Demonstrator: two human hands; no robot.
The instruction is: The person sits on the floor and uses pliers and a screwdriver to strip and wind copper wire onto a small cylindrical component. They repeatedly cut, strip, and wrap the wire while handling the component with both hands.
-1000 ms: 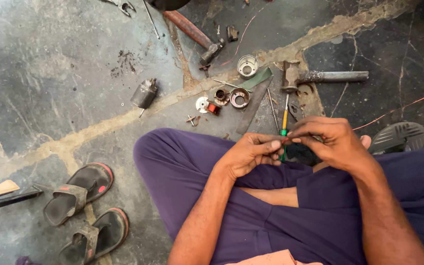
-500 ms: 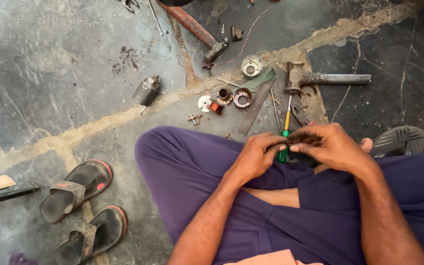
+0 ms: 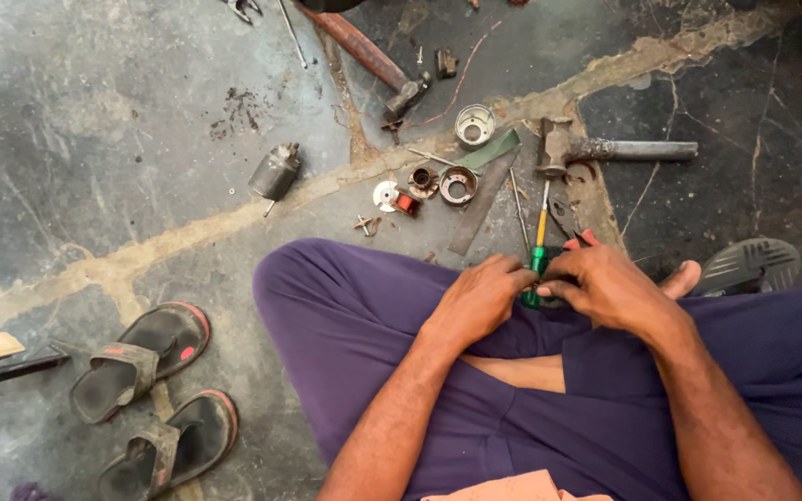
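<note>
While the left hand (image 3: 480,299) pinches the green screwdriver (image 3: 536,264), the right hand (image 3: 610,288) curls closed beside it, contents hidden.

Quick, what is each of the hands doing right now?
Left hand: closed on the green-handled screwdriver.
Right hand: closed around a small dark part, mostly hidden.

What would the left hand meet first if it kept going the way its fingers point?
The left hand points right, toward the green-and-yellow-handled screwdriver it already touches; just beyond lies the right hand, though depth is unclear.
</note>
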